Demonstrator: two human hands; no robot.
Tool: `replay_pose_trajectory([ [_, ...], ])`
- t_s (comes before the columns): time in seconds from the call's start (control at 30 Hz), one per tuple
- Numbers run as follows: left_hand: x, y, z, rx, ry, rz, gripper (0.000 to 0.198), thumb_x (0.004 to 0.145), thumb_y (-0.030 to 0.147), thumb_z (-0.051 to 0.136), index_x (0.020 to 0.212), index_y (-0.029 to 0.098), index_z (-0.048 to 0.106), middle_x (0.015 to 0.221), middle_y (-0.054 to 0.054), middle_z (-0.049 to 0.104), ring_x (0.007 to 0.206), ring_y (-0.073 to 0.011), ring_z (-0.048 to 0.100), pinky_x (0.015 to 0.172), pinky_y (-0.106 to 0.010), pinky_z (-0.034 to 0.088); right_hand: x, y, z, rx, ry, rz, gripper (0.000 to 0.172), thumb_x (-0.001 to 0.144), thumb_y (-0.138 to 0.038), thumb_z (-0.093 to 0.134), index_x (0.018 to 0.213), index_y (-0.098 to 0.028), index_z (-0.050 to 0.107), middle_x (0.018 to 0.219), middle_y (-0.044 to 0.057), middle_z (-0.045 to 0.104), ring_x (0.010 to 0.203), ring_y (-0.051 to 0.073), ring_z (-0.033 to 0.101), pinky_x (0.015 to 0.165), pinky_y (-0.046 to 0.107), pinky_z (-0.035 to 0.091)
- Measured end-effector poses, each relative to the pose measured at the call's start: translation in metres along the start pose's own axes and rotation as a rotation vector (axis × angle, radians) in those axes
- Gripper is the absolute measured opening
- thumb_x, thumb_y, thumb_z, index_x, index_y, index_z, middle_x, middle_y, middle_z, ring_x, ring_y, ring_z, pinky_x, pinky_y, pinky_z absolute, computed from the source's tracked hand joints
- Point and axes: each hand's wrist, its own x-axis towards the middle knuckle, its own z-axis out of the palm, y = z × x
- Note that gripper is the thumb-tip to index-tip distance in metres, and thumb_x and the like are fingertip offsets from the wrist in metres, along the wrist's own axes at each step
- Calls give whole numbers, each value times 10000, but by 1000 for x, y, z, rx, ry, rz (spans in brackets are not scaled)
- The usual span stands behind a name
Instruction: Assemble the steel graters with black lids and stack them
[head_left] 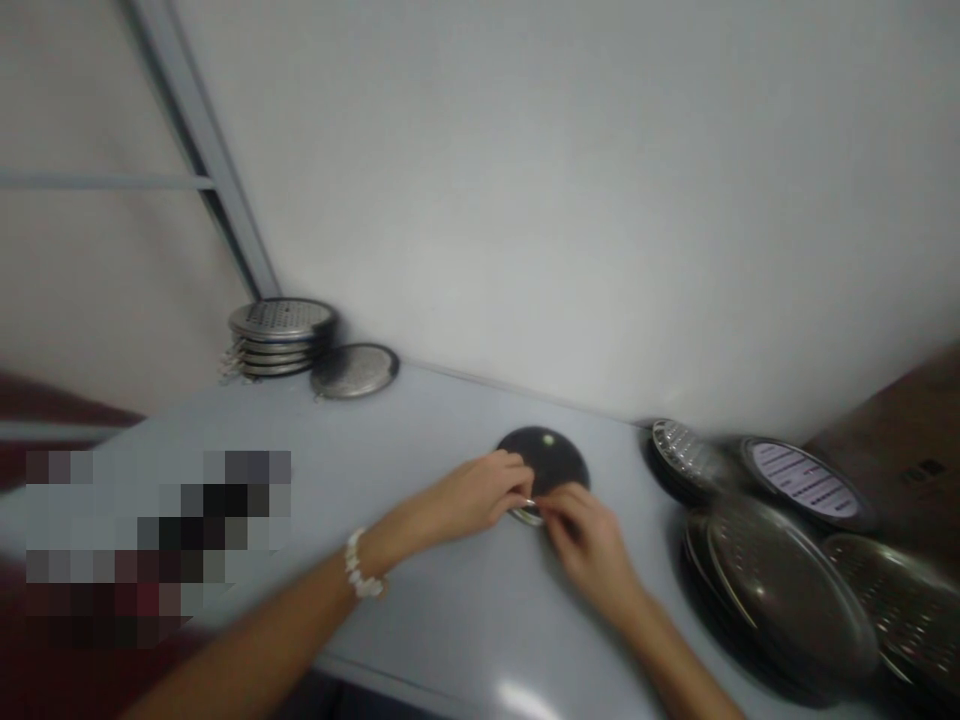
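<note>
A round dark disc (pixel 551 462) with a shiny rim and a small pale greenish spot lies on the grey table. My left hand (pixel 504 484) is at its near left edge, thumb and fingers pinched together. My right hand (pixel 589 525) is closed in a pinch at the near right edge. Between the fingertips shows a small whitish piece, blurred and too small to name. My fingers hide part of the disc's near rim.
A stack of round metal discs (pixel 283 335) stands at the back left, with a single disc (pixel 356 370) beside it. Several shiny round discs (pixel 787 590) lie piled at the right, one bearing a printed label (pixel 804 480). A brown cardboard box (pixel 900 440) is behind them. A white wall (pixel 562 200) borders the table.
</note>
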Motion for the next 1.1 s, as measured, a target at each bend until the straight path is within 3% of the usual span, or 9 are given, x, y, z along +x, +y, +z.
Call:
replay_pose_trajectory([
  [0.5,6,-4,10,246,-40,94,155,970,155,540,826,178,593,895,-35,625,899,-188,574,809,-288,426,2,2,-5,-49,-51,-69,234,986,-166,440,918,-199,662,900,75,628,841,195,607,756,316,518],
  [0.77,11,-8,15,281,-26,132,158,982,139,508,1053,205,633,1163,-57,640,981,-184,636,788,-270,481,-2,4,-6,-107,-7,-110,237,980,-156,440,946,-204,670,916,84,654,847,201,633,763,319,538],
  [1.1,15,-1,19,418,-1,161,179,968,130,553,1112,196,636,1098,-81,724,915,-207,697,704,-283,502,-8,3,-5,-163,52,-118,242,952,-133,449,933,-206,679,912,90,678,830,211,650,746,334,555],
])
